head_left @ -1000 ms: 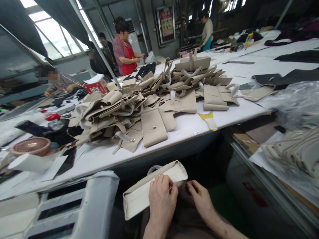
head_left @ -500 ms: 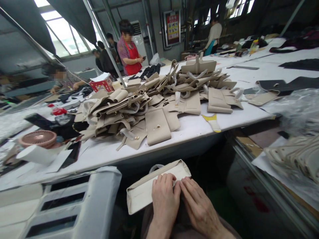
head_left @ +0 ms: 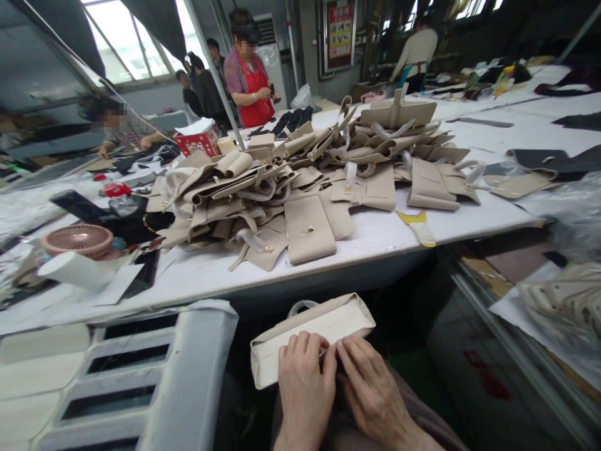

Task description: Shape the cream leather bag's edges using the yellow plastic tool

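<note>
Over the person's brown-clad lap (head_left: 420, 401), as the head view has it, a small beige bag (head_left: 323, 327) lies tilted, its long cream panel facing up. The left grip (head_left: 305, 376) is closed on the near long edge, fingers resting over the panel. Just beside it, the right grip (head_left: 375, 388) has its fingertips gathered at that same edge; whether they pinch it, I cannot tell. The bag is directly ahead of both: one end juts past the left grip, the other shows beyond the right fingers. A pale handle loop (head_left: 300, 305) stands at the far edge, apart from both grips.

I would judge the bag light, bendable yet shape-keeping, not very slippery, and easily creased; the folded rim seems the surest hold.

Farther ahead of the grips, similar beige bags (head_left: 310, 241) are heaped on a white tabletop (head_left: 370, 245).
</note>
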{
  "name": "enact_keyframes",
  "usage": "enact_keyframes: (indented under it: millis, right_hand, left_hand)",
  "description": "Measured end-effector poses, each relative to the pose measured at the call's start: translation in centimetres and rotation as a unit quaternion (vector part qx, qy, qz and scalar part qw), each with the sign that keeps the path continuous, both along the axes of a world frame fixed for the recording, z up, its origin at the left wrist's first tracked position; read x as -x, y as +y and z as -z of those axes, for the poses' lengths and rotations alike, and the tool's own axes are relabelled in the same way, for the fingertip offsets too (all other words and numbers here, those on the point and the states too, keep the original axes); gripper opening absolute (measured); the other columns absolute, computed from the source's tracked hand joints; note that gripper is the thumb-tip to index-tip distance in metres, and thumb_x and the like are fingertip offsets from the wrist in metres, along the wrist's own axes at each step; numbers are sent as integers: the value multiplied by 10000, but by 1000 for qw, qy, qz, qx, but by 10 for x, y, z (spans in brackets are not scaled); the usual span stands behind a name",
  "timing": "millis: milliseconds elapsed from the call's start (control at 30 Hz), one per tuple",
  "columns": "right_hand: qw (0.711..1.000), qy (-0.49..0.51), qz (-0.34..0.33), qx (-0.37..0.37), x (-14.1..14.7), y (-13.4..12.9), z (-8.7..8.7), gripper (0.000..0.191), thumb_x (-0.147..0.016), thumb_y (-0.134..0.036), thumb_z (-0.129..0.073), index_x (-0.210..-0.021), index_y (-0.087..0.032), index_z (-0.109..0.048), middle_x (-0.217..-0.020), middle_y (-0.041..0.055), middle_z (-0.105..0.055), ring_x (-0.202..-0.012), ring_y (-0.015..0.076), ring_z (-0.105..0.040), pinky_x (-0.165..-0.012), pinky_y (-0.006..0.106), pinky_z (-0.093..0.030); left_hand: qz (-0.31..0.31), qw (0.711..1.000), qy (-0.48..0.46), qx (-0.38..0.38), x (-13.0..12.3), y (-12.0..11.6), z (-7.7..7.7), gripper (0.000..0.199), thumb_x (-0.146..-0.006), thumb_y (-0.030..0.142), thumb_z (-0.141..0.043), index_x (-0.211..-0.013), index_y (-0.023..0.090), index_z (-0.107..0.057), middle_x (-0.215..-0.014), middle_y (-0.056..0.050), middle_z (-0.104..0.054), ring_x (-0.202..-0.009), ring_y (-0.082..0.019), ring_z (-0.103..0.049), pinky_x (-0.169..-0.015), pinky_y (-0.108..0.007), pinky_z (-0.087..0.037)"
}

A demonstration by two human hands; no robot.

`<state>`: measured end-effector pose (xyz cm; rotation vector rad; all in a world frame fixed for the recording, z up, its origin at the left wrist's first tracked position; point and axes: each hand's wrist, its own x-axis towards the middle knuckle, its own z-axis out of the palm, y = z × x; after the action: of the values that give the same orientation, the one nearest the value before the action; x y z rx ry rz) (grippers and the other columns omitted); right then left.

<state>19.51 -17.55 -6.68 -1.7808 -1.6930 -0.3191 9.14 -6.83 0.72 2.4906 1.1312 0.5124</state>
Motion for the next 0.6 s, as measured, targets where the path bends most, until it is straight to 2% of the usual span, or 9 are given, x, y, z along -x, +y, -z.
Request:
enact_keyframes:
  millis: [300,600]
  right_hand:
    - [998,-27,-48,5,19,10,-4,494,-861,-55,-444,-1350,-14,-500,-1308,210,-553,-1300,327,-435,-1017,501,-479]
    - [996,-31,-78,8,34,18,-3,502,-850,-56,-442,-1347,-18,-500,-1301,201,-556,-1292,317,-440,-1030,491,-469]
  left_hand:
    - [-41,999,-8,17,25,1,-1,118,-899,234,-569,-787,229,-605,-832,-4,-634,-834,-224,-556,-785,-396,-336]
    - [-95,995,-36,-8,44,-2,1,60,-855,204,-587,-841,236,-636,-865,-14,-653,-880,-228,-587,-842,-411,-355]
